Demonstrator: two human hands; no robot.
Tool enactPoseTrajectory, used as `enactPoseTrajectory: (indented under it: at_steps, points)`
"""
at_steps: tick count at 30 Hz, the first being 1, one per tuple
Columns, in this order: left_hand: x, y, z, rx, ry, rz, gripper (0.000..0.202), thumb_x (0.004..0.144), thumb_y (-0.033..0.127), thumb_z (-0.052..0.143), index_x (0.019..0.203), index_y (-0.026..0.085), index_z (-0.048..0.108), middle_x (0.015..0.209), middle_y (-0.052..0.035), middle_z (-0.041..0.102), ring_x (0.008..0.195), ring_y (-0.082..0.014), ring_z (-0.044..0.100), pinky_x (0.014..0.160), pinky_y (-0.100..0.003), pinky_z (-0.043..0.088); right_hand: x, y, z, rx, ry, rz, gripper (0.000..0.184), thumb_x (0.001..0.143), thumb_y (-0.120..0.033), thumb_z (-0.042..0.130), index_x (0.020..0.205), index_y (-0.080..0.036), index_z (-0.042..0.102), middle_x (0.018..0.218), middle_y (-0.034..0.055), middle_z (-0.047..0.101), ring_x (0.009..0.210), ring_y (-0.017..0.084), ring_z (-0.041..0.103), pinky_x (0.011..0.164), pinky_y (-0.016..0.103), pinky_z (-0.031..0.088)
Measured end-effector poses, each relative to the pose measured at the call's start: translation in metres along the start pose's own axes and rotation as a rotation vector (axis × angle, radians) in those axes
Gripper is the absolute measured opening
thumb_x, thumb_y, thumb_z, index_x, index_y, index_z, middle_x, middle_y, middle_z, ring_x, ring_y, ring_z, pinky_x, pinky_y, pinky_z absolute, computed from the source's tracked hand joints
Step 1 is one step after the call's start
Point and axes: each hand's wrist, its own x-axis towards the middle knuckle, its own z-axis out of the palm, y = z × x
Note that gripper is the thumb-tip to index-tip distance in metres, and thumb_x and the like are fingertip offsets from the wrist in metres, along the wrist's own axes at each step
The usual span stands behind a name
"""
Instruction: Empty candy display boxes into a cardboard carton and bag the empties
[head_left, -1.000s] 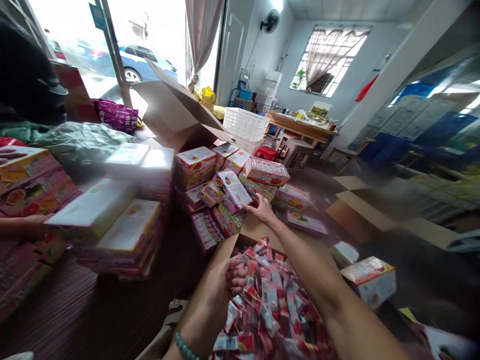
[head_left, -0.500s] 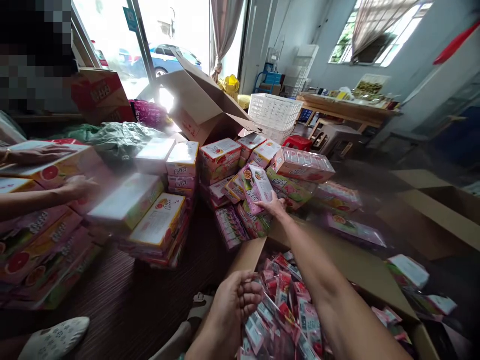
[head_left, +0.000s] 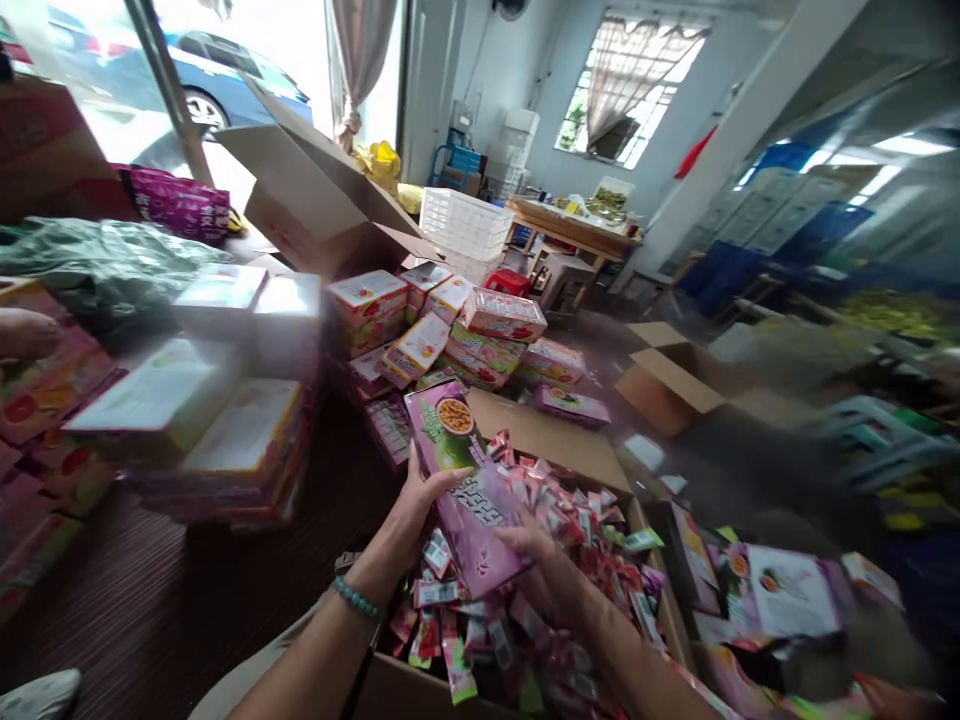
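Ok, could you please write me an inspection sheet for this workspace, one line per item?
Surface: dark wood-grain floor, mostly covered with goods.
Job's things: purple box held over an open carton full of red sachets.
Clutter: stacked boxes at left, loose pile of boxes ahead, purple packs at right.
Hands: left hand and right hand both grip the purple box; another person's hand is by the boxes far left.
Cables: nothing seen.
Surroundings: white basket, wooden table, car outside the glass.

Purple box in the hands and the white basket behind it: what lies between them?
In the head view, a heap of fruit-printed boxes lies between the purple box and the white basket, past the sachet carton's brown flap.
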Motion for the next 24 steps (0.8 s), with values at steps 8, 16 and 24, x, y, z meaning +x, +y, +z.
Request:
enactPoseTrajectory:
  at_steps: [8,16,24]
  points:
    - [-0.028,-0.043,0.019,-0.064,-0.131,-0.502,0.056,0.081,0.023,0.071,0.132,0.002,0.062,0.084,-0.0162,0.078,0.072,-0.0293,0.076,0.076,-0.038,0.062,-0.044,0.014,-0.028,0.226,0.300,-0.103,0.055,0.073,-0.053,0.086,0.118,-0.029,0.066,0.110,0.0053,0.076,0.112,0.031,0.068,0.100,0.048,0.052]
    - [-0.025,-0.036,0.023,-0.089,-0.100,-0.573,0.056,0.090,0.023,0.063,0.142,0.002,0.056,0.084,-0.0129,0.080,0.072,-0.0270,0.078,0.076,-0.033,0.062,-0.040,0.008,-0.037,0.402,0.308,0.035,0.050,0.064,-0.050,0.090,0.100,-0.018,0.073,0.096,0.0094,0.079,0.103,0.033,0.072,0.093,0.048,0.058]
    - [-0.011,-0.028,0.031,0.125,-0.133,-0.460,0.058,0.083,0.013,0.069,0.140,0.006,0.060,0.084,-0.0127,0.080,0.065,-0.0260,0.076,0.068,-0.034,0.063,-0.030,-0.002,-0.062,0.070,0.432,-0.056,0.054,0.053,-0.051,0.096,0.088,-0.016,0.073,0.081,0.0064,0.077,0.079,0.026,0.073,0.078,0.038,0.059]
